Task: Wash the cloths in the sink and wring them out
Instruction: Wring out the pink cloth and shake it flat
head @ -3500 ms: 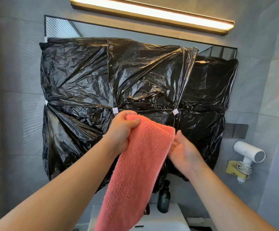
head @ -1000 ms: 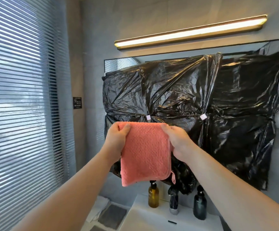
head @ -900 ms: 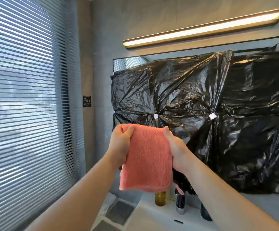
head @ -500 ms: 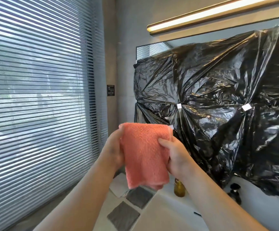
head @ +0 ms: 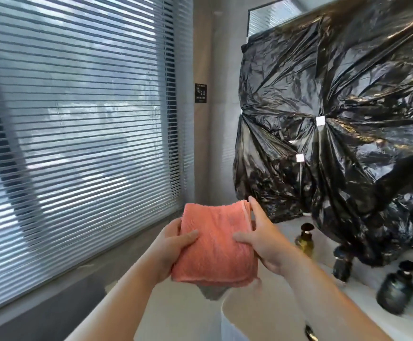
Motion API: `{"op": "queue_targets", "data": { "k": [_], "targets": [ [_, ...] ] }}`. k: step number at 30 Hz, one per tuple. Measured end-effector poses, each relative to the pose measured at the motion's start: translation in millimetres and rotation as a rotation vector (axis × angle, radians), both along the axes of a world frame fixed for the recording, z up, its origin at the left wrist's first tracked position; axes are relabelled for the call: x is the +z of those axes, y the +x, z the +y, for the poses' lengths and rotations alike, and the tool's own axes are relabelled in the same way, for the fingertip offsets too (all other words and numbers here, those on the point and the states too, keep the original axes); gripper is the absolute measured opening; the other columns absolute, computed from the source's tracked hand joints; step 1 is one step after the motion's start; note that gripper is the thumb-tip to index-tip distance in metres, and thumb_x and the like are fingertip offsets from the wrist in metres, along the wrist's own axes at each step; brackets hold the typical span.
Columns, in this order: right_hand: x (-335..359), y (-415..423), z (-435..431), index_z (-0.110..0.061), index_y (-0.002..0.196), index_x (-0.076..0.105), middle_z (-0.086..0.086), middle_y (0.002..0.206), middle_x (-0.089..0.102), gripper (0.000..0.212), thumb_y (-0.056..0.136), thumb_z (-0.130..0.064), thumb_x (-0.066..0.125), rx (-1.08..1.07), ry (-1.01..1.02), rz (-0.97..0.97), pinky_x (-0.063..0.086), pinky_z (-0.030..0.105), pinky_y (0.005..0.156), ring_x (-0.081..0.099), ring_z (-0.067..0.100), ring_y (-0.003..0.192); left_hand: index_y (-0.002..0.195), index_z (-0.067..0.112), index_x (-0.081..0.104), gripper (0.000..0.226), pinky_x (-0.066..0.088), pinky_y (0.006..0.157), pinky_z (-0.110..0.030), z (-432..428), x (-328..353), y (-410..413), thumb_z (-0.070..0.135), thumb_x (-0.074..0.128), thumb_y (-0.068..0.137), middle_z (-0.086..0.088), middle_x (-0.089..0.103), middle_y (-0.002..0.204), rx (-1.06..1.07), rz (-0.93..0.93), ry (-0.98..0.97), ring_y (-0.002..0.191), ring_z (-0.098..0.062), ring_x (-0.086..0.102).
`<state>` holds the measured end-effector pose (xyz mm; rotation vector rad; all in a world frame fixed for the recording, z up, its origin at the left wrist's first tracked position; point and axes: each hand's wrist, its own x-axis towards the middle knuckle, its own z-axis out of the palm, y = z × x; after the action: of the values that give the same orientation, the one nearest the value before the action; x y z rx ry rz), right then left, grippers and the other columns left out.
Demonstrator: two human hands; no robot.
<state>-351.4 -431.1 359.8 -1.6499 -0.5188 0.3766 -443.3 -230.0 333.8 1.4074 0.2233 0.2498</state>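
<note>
Folded pink cloth [head: 215, 244] in a two-sided pinch, left hand [head: 172, 251] and right hand [head: 267, 244] (amber bottle [head: 305, 243] nearby, contents indiscernible).

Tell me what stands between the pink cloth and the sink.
Nothing visible. The left hand and right hand hold the pink cloth above the sink edge; amber bottle and faucet stand clear to the right.

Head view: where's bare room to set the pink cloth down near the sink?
Bare: the sink basin below the pink cloth, right of the grey cloth; the pale counter left of the basin rim, toward the window ledge. Crowded: the back edge, where the amber bottle, tap and dark bottle line up under the black plastic.
</note>
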Motion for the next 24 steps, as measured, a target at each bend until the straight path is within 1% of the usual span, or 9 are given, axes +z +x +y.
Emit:
{"op": "queue_targets", "data": {
  "k": [2, 6, 8, 11, 16, 18, 20, 22, 24],
  "targets": [
    [-22.1, 2.7, 15.5, -0.048, 0.152, 0.025, -0.003, 0.143, 0.054, 0.095, 0.084, -0.002, 0.072, -0.06, 0.014, -0.028, 0.045, 0.047, 0.111, 0.058, 0.017, 0.125, 0.135, 0.016, 0.055, 0.05, 0.059, 0.087, -0.044, 14.9, -16.7, 4.6, 0.008, 0.073, 0.089, -0.006, 0.074, 0.114, 0.035, 0.021, 0.018, 0.104, -0.026, 0.072],
    [-59.1, 15.3, 43.7, -0.029, 0.15, 0.04, -0.015, 0.155, 0.035, 0.067, 0.094, 0.0, 0.063, -0.026, -0.008, 0.0, 0.029, 0.03, 0.12, 0.036, 0.004, 0.14, 0.139, 0.038, 0.05, 0.063, 0.06, 0.083, -0.038, 46.7, -44.5, 26.9, 0.002, 0.069, 0.09, -0.005, 0.064, 0.128, 0.019, 0.061, -0.019, 0.105, -0.025, 0.07],
    [-78.7, 31.3, 56.4, -0.034, 0.15, 0.034, -0.025, 0.144, 0.036, 0.078, 0.09, -0.001, 0.07, 0.027, -0.071, 0.049, 0.034, 0.022, 0.113, 0.041, -0.001, 0.133, 0.136, 0.034, 0.055, 0.069, 0.058, 0.089, -0.037, 65.8, -60.2, 40.0, 0.006, 0.076, 0.076, -0.002, 0.059, 0.133, -0.047, 0.103, 0.005, 0.11, -0.025, 0.067],
    [-102.1, 65.2, 80.6, -0.037, 0.15, 0.028, -0.031, 0.133, 0.039, 0.091, 0.083, 0.004, 0.074, 0.068, -0.175, 0.064, 0.041, 0.004, 0.092, 0.045, -0.02, 0.113, 0.145, 0.034, 0.046, 0.089, 0.056, 0.096, -0.039, 103.7, -84.7, 66.2, 0.006, 0.076, 0.066, 0.003, 0.053, 0.14, -0.208, 0.176, -0.002, 0.121, -0.023, 0.062],
    [-155.3, 117.4, 151.2, -0.046, 0.144, 0.036, -0.016, 0.135, 0.05, 0.089, 0.071, -0.013, 0.073, 0.043, -0.397, 0.211, 0.047, 0.036, 0.107, 0.053, 0.009, 0.121, 0.149, 0.029, 0.042, 0.09, 0.055, 0.099, -0.041, 173.9, -134.6, 133.7, 0.005, 0.076, 0.068, -0.001, 0.055, 0.138, -0.256, 0.381, 0.15, 0.119, -0.018, 0.063],
    [-182.4, 135.9, 181.0, -0.043, 0.142, 0.042, -0.008, 0.13, 0.058, 0.085, 0.069, -0.015, 0.074, -0.014, -0.412, 0.29, 0.052, 0.023, 0.095, 0.06, 0.008, 0.109, 0.145, 0.033, 0.045, 0.092, 0.054, 0.101, -0.043, 200.2, -156.6, 160.7, 0.018, 0.076, 0.06, 0.0, 0.055, 0.139, -0.276, 0.448, 0.238, 0.119, -0.017, 0.062],
    [-209.7, 149.4, 208.1, -0.031, 0.147, 0.038, -0.006, 0.126, 0.054, 0.078, 0.081, -0.003, 0.068, -0.034, -0.405, 0.407, 0.046, 0.003, 0.07, 0.056, -0.001, 0.095, 0.142, 0.039, 0.049, 0.085, 0.053, 0.1, -0.034, 224.4, -180.0, 187.0, 0.021, 0.073, 0.062, 0.003, 0.054, 0.139, -0.305, 0.491, 0.342, 0.118, -0.014, 0.06],
    [-238.1, 160.1, 229.6, -0.026, 0.155, 0.027, -0.004, 0.13, 0.05, 0.09, 0.078, -0.004, 0.068, -0.044, -0.385, 0.511, 0.048, 0.009, 0.073, 0.057, 0.006, 0.105, 0.138, 0.037, 0.054, 0.072, 0.051, 0.091, -0.016, 243.2, -200.0, 211.3, 0.006, 0.067, 0.075, 0.005, 0.054, 0.137, -0.36, 0.525, 0.415, 0.116, -0.009, 0.058],
    [-263.9, 169.6, 246.4, -0.031, 0.154, 0.026, -0.003, 0.131, 0.054, 0.1, 0.066, -0.011, 0.066, -0.055, -0.355, 0.591, 0.056, 0.025, 0.084, 0.06, 0.014, 0.112, 0.134, 0.036, 0.057, 0.068, 0.047, 0.095, -0.014, 259.3, -219.8, 234.0, -0.006, 0.061, 0.079, 0.007, 0.051, 0.14, -0.415, 0.552, 0.481, 0.121, -0.009, 0.055]
  ]
}}
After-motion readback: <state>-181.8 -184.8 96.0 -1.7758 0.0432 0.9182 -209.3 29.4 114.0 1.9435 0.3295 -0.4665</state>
